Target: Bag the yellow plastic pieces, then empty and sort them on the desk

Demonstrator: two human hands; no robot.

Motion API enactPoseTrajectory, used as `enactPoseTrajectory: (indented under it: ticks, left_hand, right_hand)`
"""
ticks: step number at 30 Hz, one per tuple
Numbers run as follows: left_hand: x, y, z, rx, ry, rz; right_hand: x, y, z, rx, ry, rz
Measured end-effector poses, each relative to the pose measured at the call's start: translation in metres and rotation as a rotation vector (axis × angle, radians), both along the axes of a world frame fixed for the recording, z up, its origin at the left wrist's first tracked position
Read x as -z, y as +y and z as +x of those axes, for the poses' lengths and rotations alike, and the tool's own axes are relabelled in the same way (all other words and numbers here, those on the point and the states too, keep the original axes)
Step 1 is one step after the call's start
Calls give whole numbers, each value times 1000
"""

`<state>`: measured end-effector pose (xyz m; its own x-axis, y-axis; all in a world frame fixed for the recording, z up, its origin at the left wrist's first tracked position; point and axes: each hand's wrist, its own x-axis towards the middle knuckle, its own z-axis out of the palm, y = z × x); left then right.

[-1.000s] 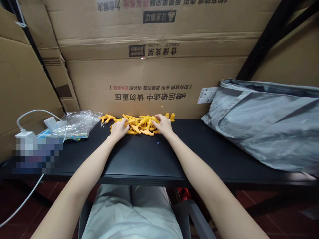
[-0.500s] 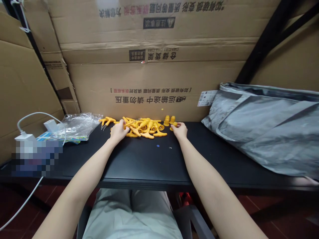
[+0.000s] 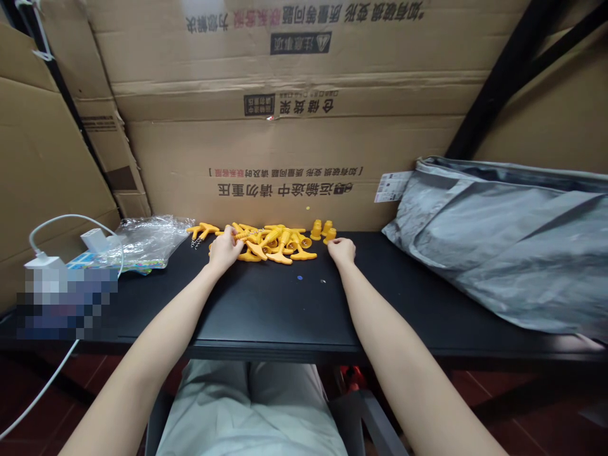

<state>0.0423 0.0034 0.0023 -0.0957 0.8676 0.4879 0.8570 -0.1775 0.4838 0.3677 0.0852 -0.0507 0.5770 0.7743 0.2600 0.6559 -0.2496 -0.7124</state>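
Head view. Left arm (image 3: pixel 147 354): slanted forward and inward from the lower left, forearm low over the black table (image 3: pixel 266 307). Left hand (image 3: pixel 224 251): back of the hand turned up, thumb and fingers drawn together — clamped on a yellow corkscrew (image 3: pixel 242 235), metal spiral pointing off to the right, at the left side of the pile. Right arm (image 3: pixel 413 348): slanted forward and inward from the lower right, forearm likewise low. Right hand (image 3: pixel 342 251): low at the table, fingers curled inward, tips partly hidden; together or slightly apart, impossible to tell. Just beside the fingertips, one yellow cap (image 3: pixel 329 235), upright on the table; touching or not, unclear.

Pile of corkscrews (image 3: pixel 279 258): near the back of the table, between the hands, yellow, T-shaped handles toward the front, hollow caps and spirals mixed in. Two more caps (image 3: pixel 316 230): upright, close to the first, right of the pile. Pair of corkscrews (image 3: pixel 205 228): left of the pile, beyond the left hand, spirals toward the front.

Surroundings: clear plastic bag (image 3: pixel 154 237), far left; white charger (image 3: pixel 46 269) with white cable (image 3: pixel 78 216), left of that; large grey bag (image 3: pixel 503 247), right — printed cardboard (image 3: pixel 285 142) behind all.
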Motion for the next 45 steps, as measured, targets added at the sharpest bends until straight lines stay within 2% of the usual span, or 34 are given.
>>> enactPoseTrajectory:
  ticks: [4, 10, 17, 20, 25, 30, 34, 38, 45]
  left_hand:
    - [2, 7, -3, -9, -236, 75]
    - [3, 16, -6, 231, -693, 72]
    - [-1, 16, -5, 301, -999, 36]
    - [-4, 15, -7, 282, -1031, 27]
    - [-8, 15, -14, 209, -862, 17]
    - [-9, 19, -22, 170, -793, 109]
    - [-7, 28, -33, 141, -817, 124]
    - [-4, 35, -47, 44, -882, 90]
    - [5, 47, -71, 10, -1084, 120]
  right_hand:
    - [-1, -1, -2, -24, -68, -65]
    - [-3, -7, -8, -103, -202, -193]
    - [-3, -9, -11, -183, -274, -255]
    - [-1, -10, -12, -225, -310, -269]
    - [-1, -10, -13, -268, -329, -326]
    - [-2, -12, -14, -283, -347, -360]
    - [-4, -13, -15, -293, -348, -392]
    - [-4, -12, -15, -289, -349, -401]
    - [6, -4, -9, -289, -345, -314]
